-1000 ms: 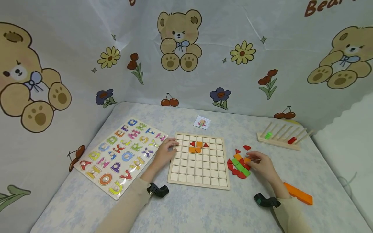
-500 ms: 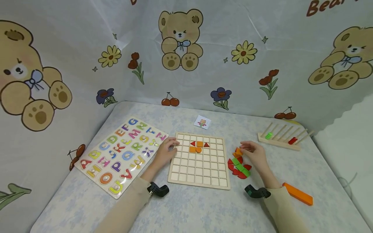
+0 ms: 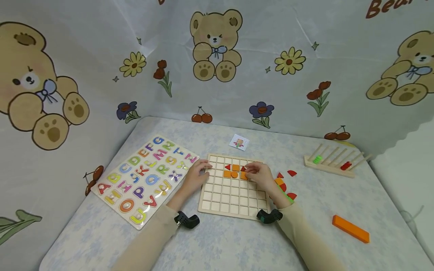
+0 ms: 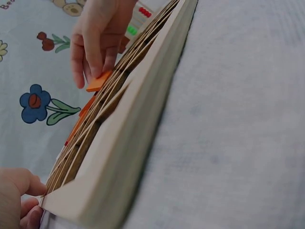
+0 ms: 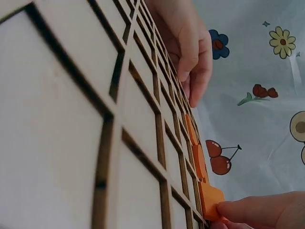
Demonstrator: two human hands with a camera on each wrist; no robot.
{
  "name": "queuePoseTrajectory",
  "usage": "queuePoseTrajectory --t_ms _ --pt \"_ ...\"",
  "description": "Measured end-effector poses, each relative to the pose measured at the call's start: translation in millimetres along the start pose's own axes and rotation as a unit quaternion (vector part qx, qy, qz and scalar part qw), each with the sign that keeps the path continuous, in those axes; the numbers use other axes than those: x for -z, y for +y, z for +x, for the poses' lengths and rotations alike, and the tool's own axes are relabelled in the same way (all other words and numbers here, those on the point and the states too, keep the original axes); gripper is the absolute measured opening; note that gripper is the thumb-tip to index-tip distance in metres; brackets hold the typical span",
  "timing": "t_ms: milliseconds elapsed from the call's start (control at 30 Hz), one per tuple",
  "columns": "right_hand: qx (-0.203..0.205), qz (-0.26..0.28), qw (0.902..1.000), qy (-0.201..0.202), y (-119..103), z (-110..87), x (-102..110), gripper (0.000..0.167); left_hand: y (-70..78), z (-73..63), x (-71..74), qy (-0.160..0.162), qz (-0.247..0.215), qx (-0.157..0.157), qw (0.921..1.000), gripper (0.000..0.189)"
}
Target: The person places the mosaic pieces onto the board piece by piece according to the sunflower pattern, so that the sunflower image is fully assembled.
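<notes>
My right hand (image 3: 262, 177) pinches an orange square tile (image 5: 211, 198) between thumb and fingertips. It is over a wooden grid board (image 3: 223, 203), beside the tiles laid there. Those include a red triangle (image 3: 228, 167), an orange square (image 3: 235, 168), another orange square (image 3: 227, 174) and an orange round tile (image 3: 234, 175). A second red triangle (image 3: 242, 169) is partly covered by my right fingers. My left hand (image 3: 195, 177) rests at the board's left edge, its fingertips touching the rim. In the left wrist view the orange tile (image 4: 98, 82) is tilted at the board's surface.
Loose red pieces (image 3: 292, 173) and orange and green tiles lie right of the board, partly behind my right wrist. An alphabet puzzle (image 3: 149, 180) lies left. A small picture card (image 3: 239, 142) sits behind. A peg stand (image 3: 333, 165) and an orange bar (image 3: 350, 229) are at right.
My right hand has picked an orange square from the loose pile and carried it left over the board. My left hand stays at the board's edge. The view has shifted slightly.
</notes>
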State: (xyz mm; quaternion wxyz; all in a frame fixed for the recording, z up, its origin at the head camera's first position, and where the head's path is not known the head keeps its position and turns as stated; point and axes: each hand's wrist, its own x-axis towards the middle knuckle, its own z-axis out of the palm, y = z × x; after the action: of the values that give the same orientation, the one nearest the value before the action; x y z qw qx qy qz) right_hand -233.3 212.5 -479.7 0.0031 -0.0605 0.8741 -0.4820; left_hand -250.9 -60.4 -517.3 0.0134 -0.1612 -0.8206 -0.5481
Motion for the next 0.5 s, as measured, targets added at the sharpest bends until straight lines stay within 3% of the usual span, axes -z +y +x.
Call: queuePoseTrajectory --t_ms 367,500 --pt "0.042 -0.061 0.9968 0.029 -14 -6.3 -9 0.019 2.3 -0.6 -0.1 -0.001 0.003 0.006 1.0 0.022" --pt "0.071 -0.059 0.9957 -0.001 -18 -5.5 -17 0.023 2.9 -0.7 -0.6 -0.001 0.001 0.008 1.0 0.021"
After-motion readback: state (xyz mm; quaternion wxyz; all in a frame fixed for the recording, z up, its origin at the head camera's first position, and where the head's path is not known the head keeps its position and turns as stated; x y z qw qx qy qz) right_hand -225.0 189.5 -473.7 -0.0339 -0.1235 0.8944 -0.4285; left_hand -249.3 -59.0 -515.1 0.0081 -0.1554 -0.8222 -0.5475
